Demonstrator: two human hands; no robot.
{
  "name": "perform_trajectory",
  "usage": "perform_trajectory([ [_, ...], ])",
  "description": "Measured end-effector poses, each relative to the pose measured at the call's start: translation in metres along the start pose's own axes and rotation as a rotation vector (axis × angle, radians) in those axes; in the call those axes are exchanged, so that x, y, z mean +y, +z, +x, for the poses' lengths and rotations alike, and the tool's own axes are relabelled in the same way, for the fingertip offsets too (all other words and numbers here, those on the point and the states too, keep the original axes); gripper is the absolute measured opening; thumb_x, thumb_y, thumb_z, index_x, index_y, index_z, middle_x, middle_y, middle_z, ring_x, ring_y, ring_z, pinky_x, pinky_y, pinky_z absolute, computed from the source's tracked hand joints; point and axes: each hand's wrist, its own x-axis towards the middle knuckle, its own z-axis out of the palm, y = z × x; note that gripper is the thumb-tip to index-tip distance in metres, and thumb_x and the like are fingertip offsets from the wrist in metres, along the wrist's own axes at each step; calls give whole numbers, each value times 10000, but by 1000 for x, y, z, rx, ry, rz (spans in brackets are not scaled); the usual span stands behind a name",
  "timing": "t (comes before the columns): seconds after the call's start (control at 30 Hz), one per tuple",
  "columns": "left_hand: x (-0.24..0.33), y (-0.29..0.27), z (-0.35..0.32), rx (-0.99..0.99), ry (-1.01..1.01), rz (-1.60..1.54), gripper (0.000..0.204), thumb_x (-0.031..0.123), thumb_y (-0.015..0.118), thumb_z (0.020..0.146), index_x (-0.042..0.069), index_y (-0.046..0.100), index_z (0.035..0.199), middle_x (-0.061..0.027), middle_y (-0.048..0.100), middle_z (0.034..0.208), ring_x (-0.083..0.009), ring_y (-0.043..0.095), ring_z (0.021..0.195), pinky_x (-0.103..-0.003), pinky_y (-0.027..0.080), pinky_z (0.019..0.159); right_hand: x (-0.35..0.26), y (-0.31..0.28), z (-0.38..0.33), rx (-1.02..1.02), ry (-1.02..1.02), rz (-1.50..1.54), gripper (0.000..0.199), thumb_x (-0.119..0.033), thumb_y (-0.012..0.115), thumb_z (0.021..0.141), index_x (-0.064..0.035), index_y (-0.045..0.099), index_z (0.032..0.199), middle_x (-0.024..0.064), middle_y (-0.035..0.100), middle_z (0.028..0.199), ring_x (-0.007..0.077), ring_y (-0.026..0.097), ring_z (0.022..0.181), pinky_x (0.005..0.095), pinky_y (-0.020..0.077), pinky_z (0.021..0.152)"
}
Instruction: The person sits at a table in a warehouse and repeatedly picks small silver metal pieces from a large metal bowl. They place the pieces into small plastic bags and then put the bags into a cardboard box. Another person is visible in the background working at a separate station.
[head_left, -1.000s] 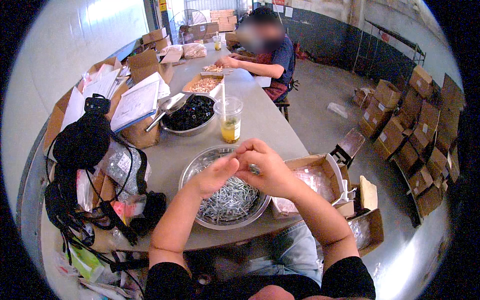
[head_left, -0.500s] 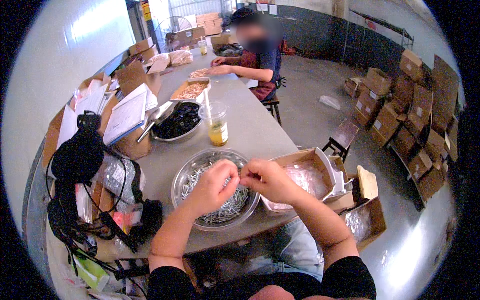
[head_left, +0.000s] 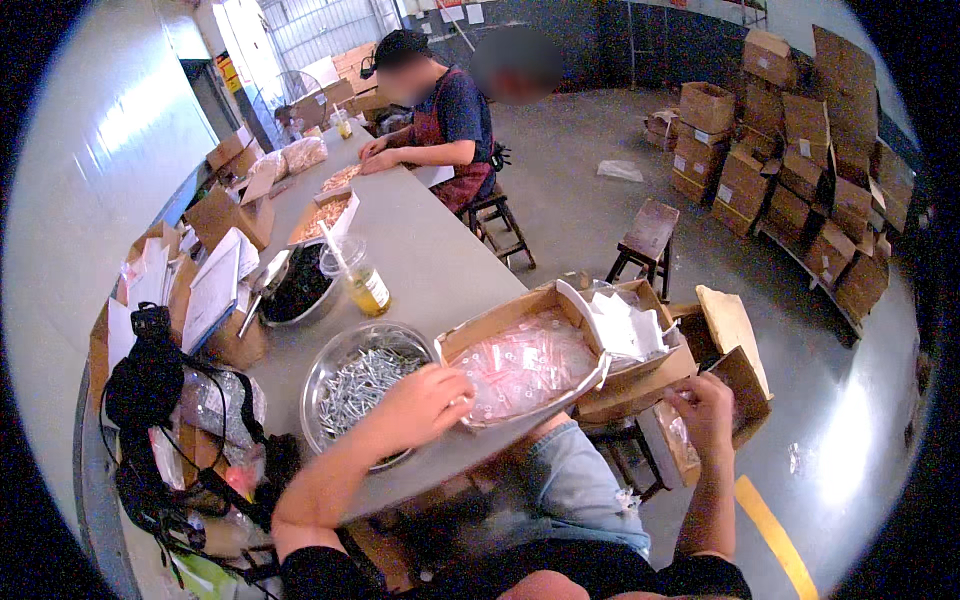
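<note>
Half a second ago both hands met over the metal bowl of screws; now they have parted. The right hand (head_left: 703,408) has swung out past the desk edge and down to the open cardboard box (head_left: 722,372) on the floor side, where its fingers curl around what looks like a small clear bag at the box's lip, though the view there is too small to be sure. The left hand (head_left: 425,400) has stayed at the desk (head_left: 440,265), resting between the metal bowl (head_left: 340,372) and the shallow cardboard tray of clear packets (head_left: 520,365); its fingers are drawn together at the tray's near corner, and whether they pinch anything I cannot tell. The screws (head_left: 362,385) lie heaped in the bowl just to the left of that hand, touching nothing but the bowl.

Behind the bowl stands a plastic cup of yellow drink (head_left: 362,280) with a straw, and beside it a darker bowl (head_left: 298,292) of black parts. A black bag (head_left: 150,380) with cables sits at the desk's left end. Farther along, another person (head_left: 450,130) sits working at the same desk, and stacked cartons (head_left: 800,150) line the far wall.
</note>
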Motion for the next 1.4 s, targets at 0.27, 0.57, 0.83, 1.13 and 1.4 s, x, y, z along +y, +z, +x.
perform_trajectory([
  [0.27, -32, 59, 98, -196, -470, 204, 413, 277, 715, 778, -25, 563, 1016, -251, 664, 922, -413, 654, 876, -493, 521, 770, 46, -19, -12, 91, 60, -45, 136, -84, 750, 718, -34, 626, 744, 125, 612, 733, 287, 613, 658, 375, 494, 603],
  [0.57, -43, 70, 109, -202, -545, 184, 329, 215, 715, 720, -8, 607, 936, -228, 670, 911, -384, 653, 913, -471, 513, 791, 54, 2, -9, 16, -1, -15, 117, -66, 729, 737, -5, 633, 761, 124, 583, 693, 237, 590, 606, 337, 470, 578],
  [0.83, -59, 52, 95, 56, -489, -100, 166, 178, 610, 798, 53, 696, 867, -189, 676, 836, -359, 659, 818, -453, 503, 743, 30, 15, -6, -25, -111, 10, 103, -71, 715, 731, -6, 642, 768, 137, 584, 699, 293, 583, 609, 371, 470, 566],
  [1.13, -33, 14, 59, 113, -444, -123, 261, 178, 602, 859, 91, 695, 1087, -193, 684, 935, -330, 670, 835, -408, 516, 752, -15, 27, 8, -199, -69, 37, 114, -138, 714, 767, -43, 664, 805, 147, 633, 789, 342, 623, 756, 413, 512, 693],
  [1.4, -38, 11, 32, 364, -269, -275, 227, 42, 548, 808, 55, 712, 964, -129, 563, 879, -296, 617, 788, -367, 498, 783, -96, 53, 39, -223, -467, 96, 120, -106, 744, 752, -26, 663, 791, 121, 615, 741, 278, 614, 635, 350, 497, 575],
])
